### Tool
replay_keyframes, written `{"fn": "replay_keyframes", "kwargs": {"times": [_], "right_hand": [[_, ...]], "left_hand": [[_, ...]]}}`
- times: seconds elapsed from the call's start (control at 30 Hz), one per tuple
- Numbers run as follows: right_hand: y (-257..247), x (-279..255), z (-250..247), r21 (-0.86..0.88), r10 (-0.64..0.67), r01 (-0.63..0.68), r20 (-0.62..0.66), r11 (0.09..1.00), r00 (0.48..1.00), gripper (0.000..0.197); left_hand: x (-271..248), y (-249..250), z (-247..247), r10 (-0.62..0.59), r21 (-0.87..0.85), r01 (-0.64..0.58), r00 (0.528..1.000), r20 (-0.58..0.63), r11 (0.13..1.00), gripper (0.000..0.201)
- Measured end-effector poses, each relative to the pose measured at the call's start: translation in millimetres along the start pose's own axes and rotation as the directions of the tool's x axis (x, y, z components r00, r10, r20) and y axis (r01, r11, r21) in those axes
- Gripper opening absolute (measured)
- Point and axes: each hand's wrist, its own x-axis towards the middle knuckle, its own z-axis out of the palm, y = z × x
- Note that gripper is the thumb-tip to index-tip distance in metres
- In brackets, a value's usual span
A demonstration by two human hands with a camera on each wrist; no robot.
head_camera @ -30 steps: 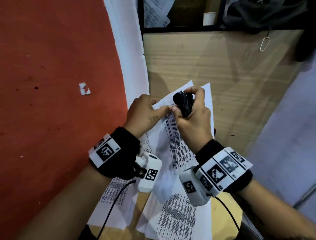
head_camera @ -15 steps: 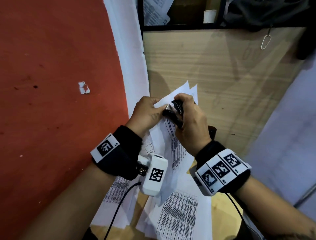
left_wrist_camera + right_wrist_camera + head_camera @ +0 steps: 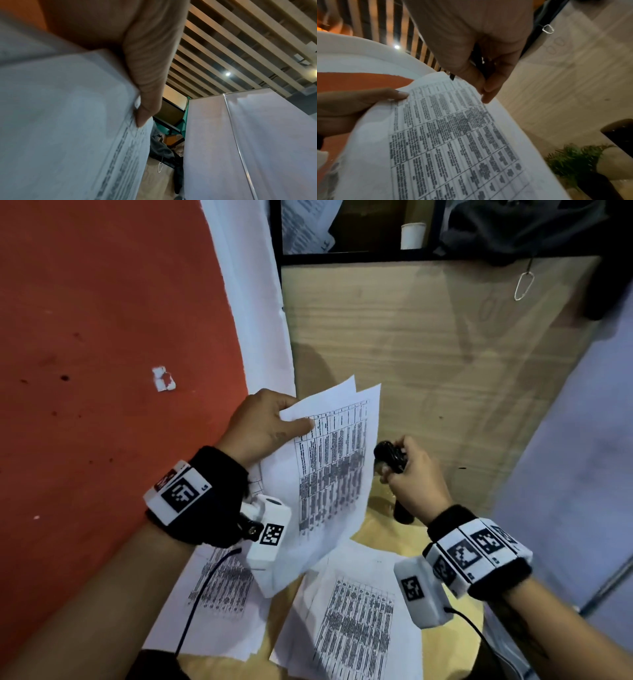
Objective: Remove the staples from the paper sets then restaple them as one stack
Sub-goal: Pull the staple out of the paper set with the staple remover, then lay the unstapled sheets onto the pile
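Observation:
My left hand (image 3: pixel 270 422) pinches the top left corner of a printed paper set (image 3: pixel 332 474) and holds it up off the table, thumb on the front sheet. Two sheet corners fan apart at the top. The left wrist view shows the thumb (image 3: pixel 150 81) pressed on the paper (image 3: pixel 68 121). My right hand (image 3: pixel 414 474) grips a small black stapling tool (image 3: pixel 390 457) just right of the held set, apart from it. In the right wrist view the black tool (image 3: pixel 477 59) sits mostly hidden in the curled fingers (image 3: pixel 489 88), above the paper set (image 3: pixel 453 135).
More printed sheets (image 3: pixel 342 628) lie on the yellow table (image 3: pixel 387 529), some under my left wrist (image 3: pixel 219 587). A dark object (image 3: pixel 402 513) stands by my right wrist. A wooden panel (image 3: pixel 411 354) rises behind, a red wall (image 3: pixel 102 337) on the left. A plant (image 3: pixel 573 159) is nearby.
My right hand has pulled the black tool away from the paper's top corner, down and to the right. The left hand keeps the corner and the sheets now fan apart.

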Motion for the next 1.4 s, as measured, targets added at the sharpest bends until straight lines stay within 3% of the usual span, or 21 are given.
{"fn": "replay_keyframes", "kwargs": {"times": [0.13, 0.2, 0.27, 0.37, 0.53, 0.67, 0.73, 0.8, 0.87, 0.93, 1.07, 1.13, 1.2, 1.27, 1.33, 1.4], "right_hand": [[7, 9, -1, -0.015, 0.027, -0.027, -0.026, 1.000, 0.999, 0.029], [8, 13, -2, 0.146, 0.059, -0.051, -0.046, 0.988, 0.997, 0.034], [7, 16, -3, 0.307, 0.105, -0.091, -0.028, 0.947, 0.994, 0.039], [5, 19, 0, 0.562, 0.153, -0.184, 0.102, 0.806, 0.983, 0.050], [0, 20, 1, 0.746, 0.123, -0.335, 0.326, 0.576, 0.937, 0.037], [-4, 25, -1, 0.816, 0.138, -0.360, 0.335, 0.451, 0.932, 0.040], [-7, 27, -4, 0.842, 0.117, -0.327, 0.307, 0.429, 0.945, 0.040], [-12, 28, -9, 0.828, 0.068, -0.313, 0.319, 0.466, 0.945, 0.044], [-17, 28, -9, 0.772, 0.010, -0.326, 0.382, 0.545, 0.924, 0.057], [-22, 28, -6, 0.724, -0.027, -0.344, 0.446, 0.597, 0.894, 0.058], [-30, 28, 3, 0.770, -0.055, -0.358, 0.451, 0.529, 0.891, 0.061], [-31, 31, 5, 0.820, -0.009, -0.320, 0.368, 0.475, 0.930, 0.053], [-33, 36, 5, 0.855, 0.050, -0.278, 0.285, 0.439, 0.957, 0.046], [-32, 40, 7, 0.868, 0.111, -0.264, 0.240, 0.420, 0.964, 0.035], [-30, 42, 13, 0.868, 0.197, -0.309, 0.249, 0.388, 0.948, 0.030], [-28, 42, 27, 0.863, 0.289, -0.358, 0.262, 0.357, 0.921, 0.044]], "left_hand": [[0, 0, -6, 0.001, 0.002, -0.001, 1.000, 0.029, 1.000, 0.043], [-1, 1, -10, -0.004, -0.038, 0.006, 0.998, 0.065, 0.999, 0.044], [0, 2, -15, -0.024, -0.096, 0.035, 0.994, 0.111, 0.995, 0.032], [1, 4, -24, -0.036, -0.151, 0.067, 0.980, 0.194, 0.986, 0.006], [1, 6, -33, -0.036, -0.199, 0.091, 0.964, 0.264, 0.976, 0.007], [1, 2, -37, 0.005, -0.202, 0.032, 0.983, 0.181, 0.979, 0.007], [2, -3, -41, 0.019, -0.233, 0.002, 0.996, 0.092, 0.972, 0.010], [2, -8, -44, 0.029, -0.258, -0.014, 0.998, 0.055, 0.966, 0.012], [2, -9, -45, 0.043, -0.241, -0.022, 0.996, 0.080, 0.970, 0.013], [2, -9, -46, 0.050, -0.220, -0.020, 0.990, 0.132, 0.975, 0.016], [4, -14, -53, 0.041, -0.277, 0.007, 0.985, 0.168, 0.961, 0.018], [0, -26, -61, -0.011, -0.295, 0.054, 0.990, 0.143, 0.954, 0.027], [-7, -47, -67, -0.078, -0.318, 0.090, 0.996, 0.049, 0.944, 0.068], [-17, -67, -62, -0.186, -0.404, 0.142, 0.980, -0.071, 0.904, 0.086], [-31, -84, -42, -0.373, -0.563, 0.257, 0.923, -0.099, 0.785, 0.084], [-50, -87, -15, -0.469, -0.686, 0.318, 0.882, -0.039, 0.655, 0.067]]}}
